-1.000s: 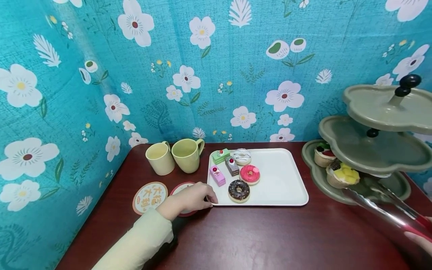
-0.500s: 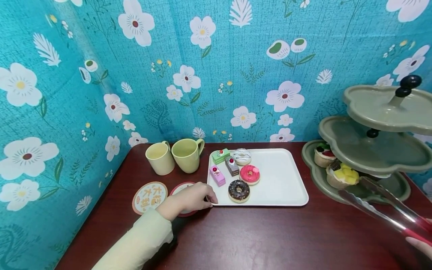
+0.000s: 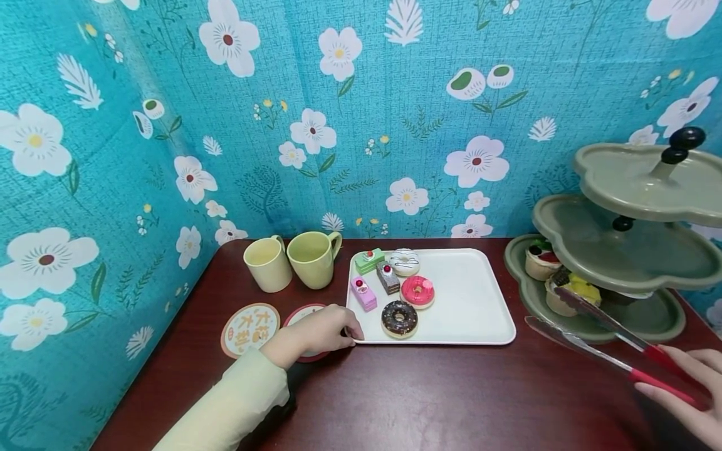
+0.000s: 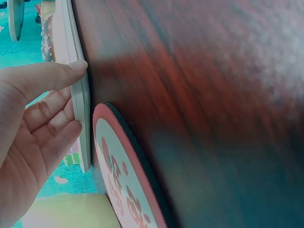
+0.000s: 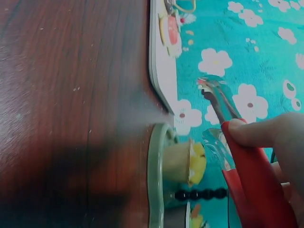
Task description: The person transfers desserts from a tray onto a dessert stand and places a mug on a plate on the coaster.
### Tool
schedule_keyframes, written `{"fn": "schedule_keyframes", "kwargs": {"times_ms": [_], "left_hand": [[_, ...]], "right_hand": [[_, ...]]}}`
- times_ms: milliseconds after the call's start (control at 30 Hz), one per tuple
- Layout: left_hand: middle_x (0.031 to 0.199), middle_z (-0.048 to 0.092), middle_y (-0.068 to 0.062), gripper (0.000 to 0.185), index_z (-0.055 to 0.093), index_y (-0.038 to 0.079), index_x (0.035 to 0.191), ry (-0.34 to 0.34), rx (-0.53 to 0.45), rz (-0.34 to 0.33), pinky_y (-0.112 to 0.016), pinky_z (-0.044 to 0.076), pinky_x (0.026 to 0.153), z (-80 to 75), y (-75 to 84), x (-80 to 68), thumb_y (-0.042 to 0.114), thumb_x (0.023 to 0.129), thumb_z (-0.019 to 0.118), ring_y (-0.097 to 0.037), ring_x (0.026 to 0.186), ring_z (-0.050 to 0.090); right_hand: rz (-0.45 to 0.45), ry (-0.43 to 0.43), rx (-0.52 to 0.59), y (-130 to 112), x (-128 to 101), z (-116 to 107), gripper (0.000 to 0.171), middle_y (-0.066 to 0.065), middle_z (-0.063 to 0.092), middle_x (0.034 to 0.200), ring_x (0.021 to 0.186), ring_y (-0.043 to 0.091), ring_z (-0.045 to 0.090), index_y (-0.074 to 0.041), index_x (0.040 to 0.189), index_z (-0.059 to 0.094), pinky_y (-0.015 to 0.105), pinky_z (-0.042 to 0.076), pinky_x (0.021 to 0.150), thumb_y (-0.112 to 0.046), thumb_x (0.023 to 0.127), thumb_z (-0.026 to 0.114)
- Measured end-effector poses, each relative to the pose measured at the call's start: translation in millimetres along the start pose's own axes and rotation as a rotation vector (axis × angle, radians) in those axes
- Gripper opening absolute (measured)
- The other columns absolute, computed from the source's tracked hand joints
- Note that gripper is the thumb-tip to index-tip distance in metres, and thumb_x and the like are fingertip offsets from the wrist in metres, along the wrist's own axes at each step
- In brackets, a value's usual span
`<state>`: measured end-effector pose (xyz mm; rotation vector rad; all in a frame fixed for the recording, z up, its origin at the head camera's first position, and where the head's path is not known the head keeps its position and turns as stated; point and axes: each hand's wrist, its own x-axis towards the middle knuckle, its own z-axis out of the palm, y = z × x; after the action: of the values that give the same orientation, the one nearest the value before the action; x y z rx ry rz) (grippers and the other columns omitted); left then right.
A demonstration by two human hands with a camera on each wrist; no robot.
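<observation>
My left hand holds the near left corner of a white tray; in the left wrist view its thumb lies on the rim. Donuts with chocolate, pink and white icing sit on the tray's left half, beside small pink, brown and green cakes. My right hand grips red-handled metal tongs, whose arms stand apart with nothing between them. Their tips overlap the yellow-topped tart on the stand's lowest tier in the head view.
A green three-tier stand occupies the right side, with a berry-topped tart on its bottom tier. Two mugs, one cream and one green, stand at the back left. Round coasters, one orange-edged, lie in front of them.
My right hand and the tongs have come leftward into view, the tongs' tips shifting left from the stand's lower tier to in front of the yellow-topped tart. The left hand and tray stay put.
</observation>
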<state>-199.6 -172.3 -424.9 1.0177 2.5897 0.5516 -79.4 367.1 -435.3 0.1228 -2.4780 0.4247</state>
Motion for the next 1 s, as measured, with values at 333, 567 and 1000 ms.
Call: {"fn": "schedule_keyframes", "kwargs": {"times_ms": [333,567,1000], "left_hand": [[0.087,0.07,0.009,0.014,0.08,0.011,0.096,0.003,-0.002,0.008,-0.023,0.053,0.078,-0.5,-0.6,-1.2,0.0,0.088,0.075,-0.004,0.081,0.061],[0.087,0.071,0.007,0.014,0.08,0.01,0.096,0.001,-0.012,0.008,-0.022,0.053,0.078,-0.3,0.7,-2.4,-0.001,0.088,0.075,-0.004,0.081,0.062],[0.088,0.071,0.01,0.014,0.08,0.012,0.095,0.022,0.014,0.021,-0.022,0.053,0.079,2.0,-1.7,-1.4,0.001,0.087,0.076,-0.001,0.083,0.061]], "right_hand": [[-0.097,-0.177,-0.131,-27.9,31.5,8.7,0.1,0.023,0.06,0.086,0.077,0.037,0.05,0.013,0.105,0.069,0.048,0.044,0.06,-0.078,0.064,0.075],[-0.125,-0.261,-0.128,-44.1,44.2,21.1,0.076,0.025,0.059,0.093,0.081,0.038,0.052,0.013,0.108,0.07,0.057,0.051,0.066,-0.041,0.061,0.094],[-0.333,-0.26,0.044,-70.5,73.1,50.4,0.068,0.023,0.065,0.109,0.099,0.041,0.061,0.004,0.115,0.073,0.061,0.054,0.073,-0.04,0.067,0.093]]}}
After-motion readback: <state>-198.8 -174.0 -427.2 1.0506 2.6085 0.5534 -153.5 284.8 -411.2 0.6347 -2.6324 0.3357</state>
